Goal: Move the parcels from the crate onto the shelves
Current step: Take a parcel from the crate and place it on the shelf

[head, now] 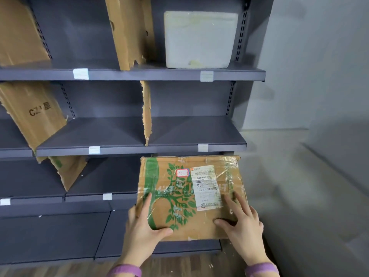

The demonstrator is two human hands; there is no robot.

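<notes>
A brown cardboard parcel (179, 198) with a green tree print, clear tape and a white shipping label is held in front of the lower shelves, its far edge under the middle shelf (119, 149). My left hand (142, 232) grips its near left corner, thumb on top. My right hand (242, 222) presses on its near right part, fingers spread over the top. A white foam box (199, 40) stands on the upper shelf (139, 73) at the right. The crate is out of view.
Torn cardboard sheets stand as dividers: one (129, 31) on the upper shelf, one (146, 112) on the middle shelf, others (36, 114) at the left. A grey wall (319, 76) borders the shelving on the right. Wood floor (179, 264) shows below.
</notes>
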